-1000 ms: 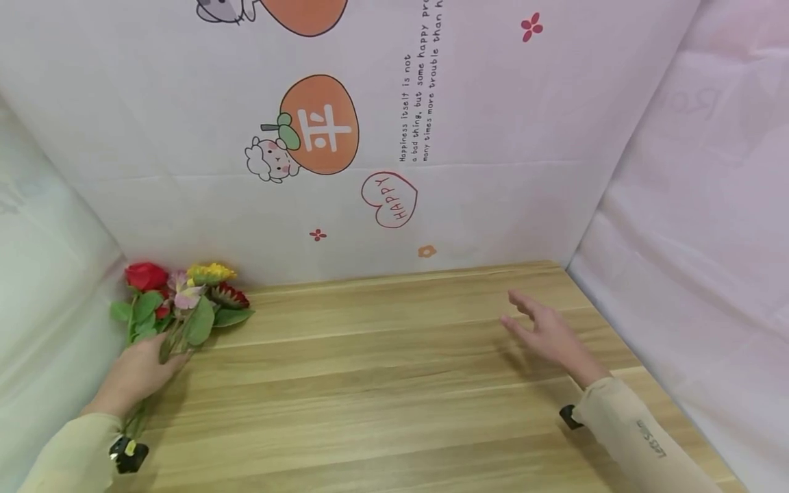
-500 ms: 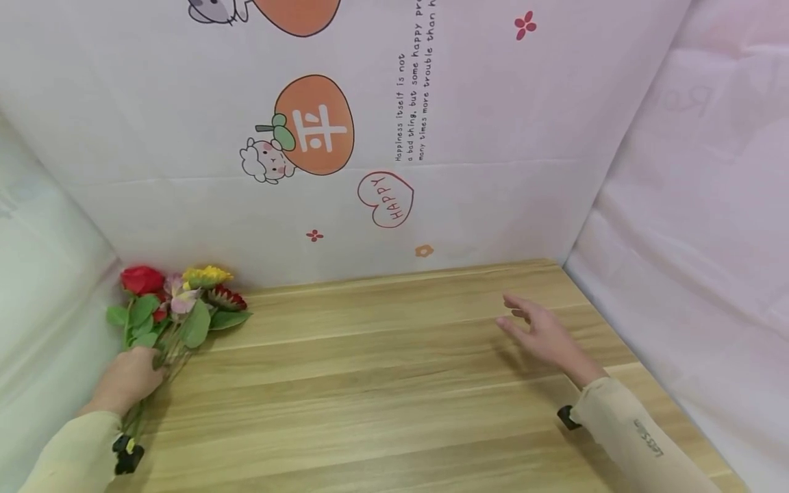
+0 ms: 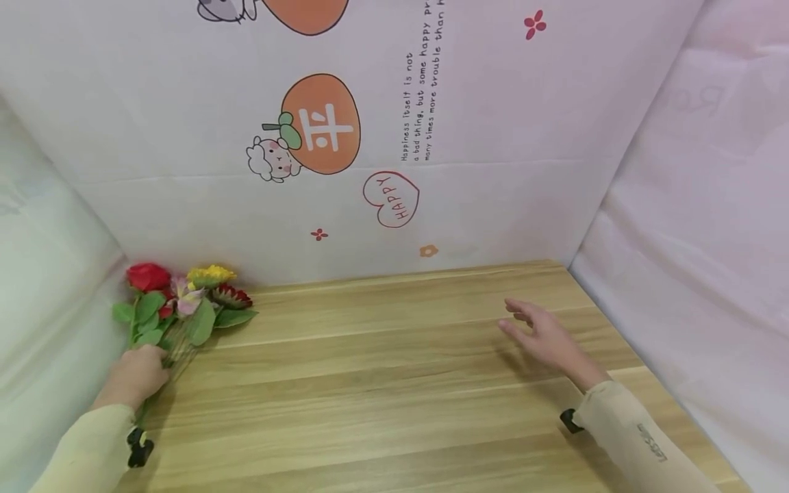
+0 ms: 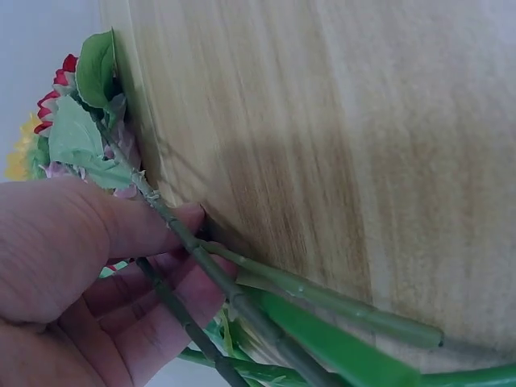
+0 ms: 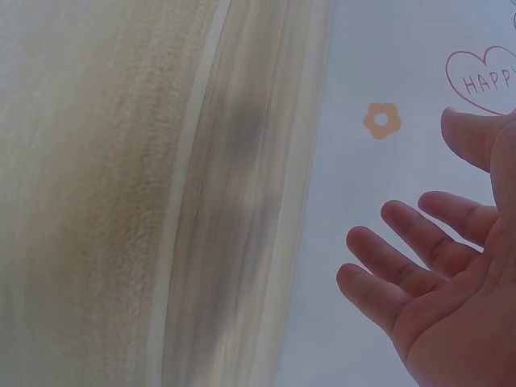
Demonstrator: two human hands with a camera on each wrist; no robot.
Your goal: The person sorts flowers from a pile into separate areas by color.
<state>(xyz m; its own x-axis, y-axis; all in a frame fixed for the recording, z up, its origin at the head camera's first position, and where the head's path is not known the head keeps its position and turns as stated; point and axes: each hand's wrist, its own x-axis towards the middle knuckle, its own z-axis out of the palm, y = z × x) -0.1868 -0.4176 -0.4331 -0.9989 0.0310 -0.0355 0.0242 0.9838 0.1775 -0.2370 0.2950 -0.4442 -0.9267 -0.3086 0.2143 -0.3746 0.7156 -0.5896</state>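
Note:
Several flowers with long green stems lie at the table's back left corner. In the head view I see a red rose (image 3: pixel 148 276), a pink flower (image 3: pixel 186 298), a yellow flower (image 3: pixel 211 275) and a dark red flower (image 3: pixel 231 296). My left hand (image 3: pixel 137 373) curls over the stems below the blooms. In the left wrist view its thumb and fingers pinch a green stem (image 4: pixel 322 300), while another darker stem (image 4: pixel 218 274) crosses in front of them. Which bloom the pinched stem belongs to is hidden. My right hand (image 3: pixel 542 335) hovers above the table with relaxed, spread fingers, holding nothing.
The wood-grain table (image 3: pixel 370 383) spans the space between both hands. A white printed cloth (image 3: pixel 481 137) stands upright along its back edge, and white cloth walls (image 3: pixel 715 226) flank it on both sides.
My left hand has drawn back slightly along the stems, and its fingers have gone from reaching out to curled in. The right hand has sunk very slightly; the flowers lie about the same.

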